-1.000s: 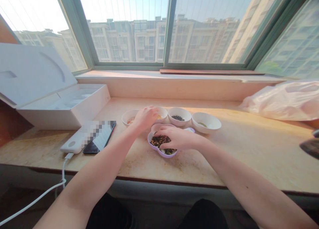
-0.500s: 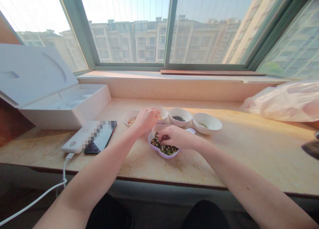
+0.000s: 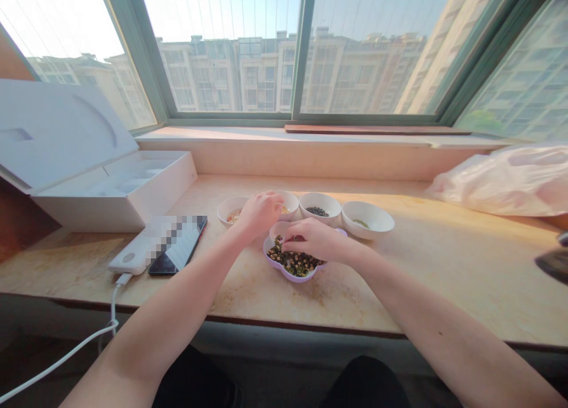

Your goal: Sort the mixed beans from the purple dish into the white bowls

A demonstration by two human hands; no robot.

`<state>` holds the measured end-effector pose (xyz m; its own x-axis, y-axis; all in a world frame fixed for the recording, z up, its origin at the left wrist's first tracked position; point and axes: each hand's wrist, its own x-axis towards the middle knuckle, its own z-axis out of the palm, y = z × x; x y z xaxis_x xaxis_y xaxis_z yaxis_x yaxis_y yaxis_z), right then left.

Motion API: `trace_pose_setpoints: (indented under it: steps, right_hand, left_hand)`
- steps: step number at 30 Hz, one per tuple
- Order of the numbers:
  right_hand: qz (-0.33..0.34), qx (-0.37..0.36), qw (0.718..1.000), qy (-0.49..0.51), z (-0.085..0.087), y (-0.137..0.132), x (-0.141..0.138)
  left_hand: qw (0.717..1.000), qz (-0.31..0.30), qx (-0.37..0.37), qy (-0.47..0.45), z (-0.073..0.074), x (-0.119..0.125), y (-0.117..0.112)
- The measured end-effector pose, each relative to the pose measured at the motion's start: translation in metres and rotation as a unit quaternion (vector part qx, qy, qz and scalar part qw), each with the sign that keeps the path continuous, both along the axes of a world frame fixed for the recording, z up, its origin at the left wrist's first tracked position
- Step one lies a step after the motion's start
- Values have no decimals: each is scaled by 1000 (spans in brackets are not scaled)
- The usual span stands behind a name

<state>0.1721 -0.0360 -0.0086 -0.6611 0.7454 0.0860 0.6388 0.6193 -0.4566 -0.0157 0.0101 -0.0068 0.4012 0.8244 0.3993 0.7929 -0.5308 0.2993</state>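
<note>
A purple lobed dish (image 3: 284, 270) holds a mix of dark, tan and green beans on the stone sill. My right hand (image 3: 316, 240) hovers over its far side with fingers pinched together on something too small to make out. My left hand (image 3: 258, 211) is curled, fingertips closed over a white bowl (image 3: 289, 200) behind the dish; what it holds is hidden. Three more white bowls stand in the same row: one with pale bits (image 3: 228, 210), one with black beans (image 3: 320, 207), one nearly bare with a few green beans (image 3: 368, 219).
An open white box (image 3: 110, 189) sits at the left, with a white power bank (image 3: 137, 251), its cable (image 3: 66, 355) and a phone (image 3: 177, 254) in front of it. A plastic bag (image 3: 506, 180) lies at the right. A window ledge runs behind.
My right hand has lifted from flat on the beans and drawn back a little into a pinch. My left hand has stayed at the white bowl.
</note>
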Motion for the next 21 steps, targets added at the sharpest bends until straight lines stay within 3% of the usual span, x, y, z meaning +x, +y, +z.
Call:
trace_pose_setpoints:
  steps: [3, 5, 10, 15, 21]
  right_hand:
    - [-38, 26, 999, 24, 6, 6, 12]
    - [-98, 53, 993, 38, 14, 10, 25]
    - [-291, 157, 943, -39, 32, 28, 73]
    - [-378, 126, 908, -127, 33, 44, 114]
    - [-409, 43, 897, -163, 30, 46, 127]
  left_hand:
    - [999, -44, -8, 3, 4, 0, -7]
    - [995, -89, -22, 23, 6, 1, -12]
    - [969, -211, -84, 102, 11, 5, -28]
    - [944, -259, -139, 149, 11, 7, -36]
    - [930, -292, -140, 175, 8, 10, -34]
